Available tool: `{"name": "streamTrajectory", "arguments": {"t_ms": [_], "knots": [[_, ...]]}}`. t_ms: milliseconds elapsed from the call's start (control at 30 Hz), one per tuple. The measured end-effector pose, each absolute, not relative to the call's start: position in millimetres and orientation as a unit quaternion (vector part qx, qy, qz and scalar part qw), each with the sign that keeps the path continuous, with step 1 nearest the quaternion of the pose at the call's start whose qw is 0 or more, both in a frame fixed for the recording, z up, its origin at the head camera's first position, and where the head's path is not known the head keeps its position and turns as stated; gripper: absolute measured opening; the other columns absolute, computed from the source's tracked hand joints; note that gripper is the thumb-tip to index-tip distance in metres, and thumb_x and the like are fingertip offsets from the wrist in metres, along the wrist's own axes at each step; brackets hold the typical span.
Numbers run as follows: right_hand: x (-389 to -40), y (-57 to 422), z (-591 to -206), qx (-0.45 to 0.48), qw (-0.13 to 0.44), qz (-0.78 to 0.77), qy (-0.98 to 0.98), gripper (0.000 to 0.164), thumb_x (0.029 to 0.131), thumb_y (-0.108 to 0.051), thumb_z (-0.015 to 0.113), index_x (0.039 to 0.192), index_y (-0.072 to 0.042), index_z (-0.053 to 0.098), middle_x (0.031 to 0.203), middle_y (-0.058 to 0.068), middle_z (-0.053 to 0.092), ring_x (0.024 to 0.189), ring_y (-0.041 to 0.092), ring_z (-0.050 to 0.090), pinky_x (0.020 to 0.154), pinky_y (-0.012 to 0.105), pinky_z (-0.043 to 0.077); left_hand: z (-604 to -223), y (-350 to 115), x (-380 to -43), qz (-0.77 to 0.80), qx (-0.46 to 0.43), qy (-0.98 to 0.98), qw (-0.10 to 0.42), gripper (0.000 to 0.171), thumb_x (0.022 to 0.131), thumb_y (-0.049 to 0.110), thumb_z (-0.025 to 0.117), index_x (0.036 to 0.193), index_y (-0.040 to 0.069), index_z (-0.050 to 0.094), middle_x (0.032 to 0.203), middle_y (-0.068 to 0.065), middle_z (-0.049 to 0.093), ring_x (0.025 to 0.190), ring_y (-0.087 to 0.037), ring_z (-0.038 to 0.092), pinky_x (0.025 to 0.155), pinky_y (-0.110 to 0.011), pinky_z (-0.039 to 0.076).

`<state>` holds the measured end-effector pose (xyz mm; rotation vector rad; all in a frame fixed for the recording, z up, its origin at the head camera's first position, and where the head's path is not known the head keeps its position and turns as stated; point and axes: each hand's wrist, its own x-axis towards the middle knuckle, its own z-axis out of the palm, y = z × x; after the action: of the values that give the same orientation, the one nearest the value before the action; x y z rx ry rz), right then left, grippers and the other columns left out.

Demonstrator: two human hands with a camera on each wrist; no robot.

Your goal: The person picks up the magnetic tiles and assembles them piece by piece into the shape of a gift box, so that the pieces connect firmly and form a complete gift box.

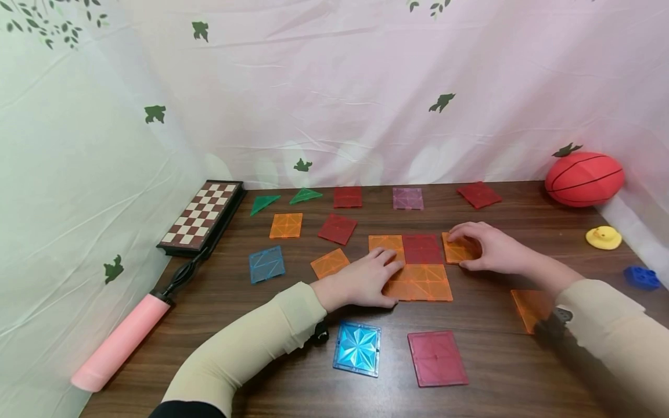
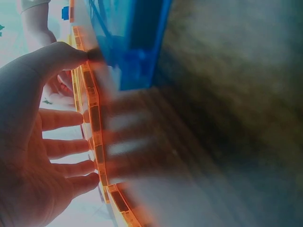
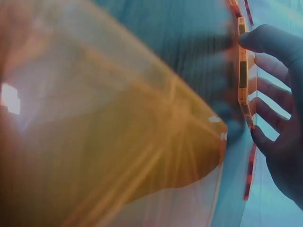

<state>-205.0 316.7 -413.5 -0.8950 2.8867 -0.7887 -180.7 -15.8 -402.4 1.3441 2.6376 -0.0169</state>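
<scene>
A block of joined translucent magnetic tiles (image 1: 427, 283), orange with one red tile (image 1: 423, 249) at its far right, lies flat mid-table. My left hand (image 1: 366, 280) rests at the block's left side, fingers spread; in the left wrist view its thumb and fingertips (image 2: 71, 147) touch the orange edges. Just right of the block, with a narrow gap, my right hand (image 1: 491, 248) holds an orange square tile (image 1: 456, 251) by its edges. In the right wrist view the thumb (image 3: 265, 39) and fingers lie along that tile's sides. The hand hides part of the tile.
Loose tiles lie around: blue (image 1: 358, 348) and red (image 1: 438, 359) in front, orange (image 1: 530, 307) beneath the right wrist, several more behind and left. A chessboard (image 1: 201, 215) and pink-handled pump (image 1: 122, 342) stand left; a red ball (image 1: 584, 179), yellow duck (image 1: 603, 237) and blue brick (image 1: 641, 277) right.
</scene>
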Motion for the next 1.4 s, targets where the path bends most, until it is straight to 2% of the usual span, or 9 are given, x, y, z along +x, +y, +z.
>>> {"name": "streamTrajectory", "arguments": {"t_ms": [267, 433, 567, 667, 733, 867, 1067, 1267, 1400], "knots": [[-206, 306, -413, -0.299, 0.039, -0.263, 0.916, 0.047, 0.078, -0.015, 0.088, 0.121, -0.013, 0.068, 0.133, 0.014, 0.059, 0.124, 0.036, 0.049, 0.101, 0.062, 0.039, -404, -17, -180, -0.004, 0.447, 0.89, 0.091, 0.078, 0.094, 0.053, 0.064, 0.156, 0.011, 0.042, 0.16, -0.016, 0.034, 0.147, -0.033, 0.031, 0.117, -0.032, 0.029], [-201, 311, -409, -0.303, 0.01, -0.258, 0.918, 0.047, 0.08, -0.021, 0.089, 0.121, -0.016, 0.069, 0.135, 0.012, 0.059, 0.126, 0.035, 0.049, 0.1, 0.06, 0.039, -405, -18, -179, -0.001, 0.443, 0.892, 0.095, 0.078, 0.094, 0.053, 0.064, 0.156, 0.01, 0.041, 0.16, -0.016, 0.034, 0.147, -0.033, 0.03, 0.117, -0.032, 0.029], [-180, 321, -397, -0.3, -0.021, -0.257, 0.919, 0.049, 0.08, -0.025, 0.089, 0.124, -0.018, 0.067, 0.133, 0.003, 0.06, 0.123, 0.02, 0.05, 0.102, 0.03, 0.039, -406, -18, -179, -0.003, 0.445, 0.891, 0.095, 0.078, 0.095, 0.053, 0.063, 0.156, 0.01, 0.041, 0.161, -0.016, 0.033, 0.147, -0.033, 0.03, 0.118, -0.032, 0.028], [-158, 332, -388, -0.295, -0.029, -0.268, 0.916, 0.05, 0.083, -0.021, 0.087, 0.128, -0.018, 0.065, 0.13, -0.002, 0.061, 0.122, 0.005, 0.048, 0.097, 0.008, 0.03, -406, -17, -179, -0.004, 0.446, 0.89, 0.094, 0.078, 0.094, 0.053, 0.063, 0.156, 0.011, 0.041, 0.161, -0.016, 0.033, 0.147, -0.033, 0.03, 0.118, -0.032, 0.027], [-143, 341, -387, -0.289, -0.028, -0.275, 0.916, 0.052, 0.085, -0.018, 0.085, 0.132, -0.018, 0.063, 0.13, -0.005, 0.061, 0.122, -0.003, 0.046, 0.096, 0.004, 0.027, -405, -17, -179, -0.005, 0.445, 0.891, 0.093, 0.078, 0.094, 0.053, 0.064, 0.156, 0.011, 0.041, 0.161, -0.016, 0.033, 0.147, -0.033, 0.03, 0.118, -0.032, 0.027], [-115, 362, -396, -0.276, -0.028, -0.261, 0.925, 0.061, 0.081, -0.017, 0.087, 0.135, -0.022, 0.061, 0.131, -0.008, 0.059, 0.124, -0.011, 0.04, 0.095, 0.001, 0.024, -404, -16, -179, -0.009, 0.444, 0.891, 0.093, 0.078, 0.094, 0.054, 0.064, 0.156, 0.012, 0.042, 0.161, -0.015, 0.033, 0.147, -0.033, 0.03, 0.118, -0.032, 0.028], [-87, 387, -426, -0.26, -0.041, -0.2, 0.944, 0.076, 0.063, -0.029, 0.098, 0.131, -0.024, 0.064, 0.13, -0.002, 0.056, 0.123, -0.003, 0.034, 0.095, 0.0, 0.011, -404, -15, -180, -0.012, 0.447, 0.89, 0.091, 0.079, 0.094, 0.054, 0.064, 0.156, 0.012, 0.041, 0.161, -0.015, 0.033, 0.148, -0.032, 0.029, 0.118, -0.031, 0.027], [-84, 392, -432, -0.234, -0.028, -0.139, 0.962, 0.077, 0.057, -0.041, 0.099, 0.126, -0.029, 0.067, 0.124, -0.005, 0.058, 0.113, 0.006, 0.041, 0.087, 0.011, 0.035, -405, -16, -181, -0.011, 0.449, 0.889, 0.087, 0.078, 0.094, 0.055, 0.063, 0.156, 0.012, 0.041, 0.161, -0.015, 0.033, 0.148, -0.033, 0.03, 0.118, -0.032, 0.027], [-86, 383, -430, -0.245, -0.055, -0.146, 0.957, 0.074, 0.057, -0.039, 0.1, 0.123, -0.028, 0.069, 0.119, -0.009, 0.06, 0.11, 0.002, 0.044, 0.088, 0.007, 0.032, -405, -16, -181, -0.01, 0.451, 0.888, 0.087, 0.078, 0.094, 0.054, 0.063, 0.156, 0.012, 0.041, 0.16, -0.015, 0.034, 0.147, -0.033, 0.03, 0.118, -0.032, 0.027]]}}
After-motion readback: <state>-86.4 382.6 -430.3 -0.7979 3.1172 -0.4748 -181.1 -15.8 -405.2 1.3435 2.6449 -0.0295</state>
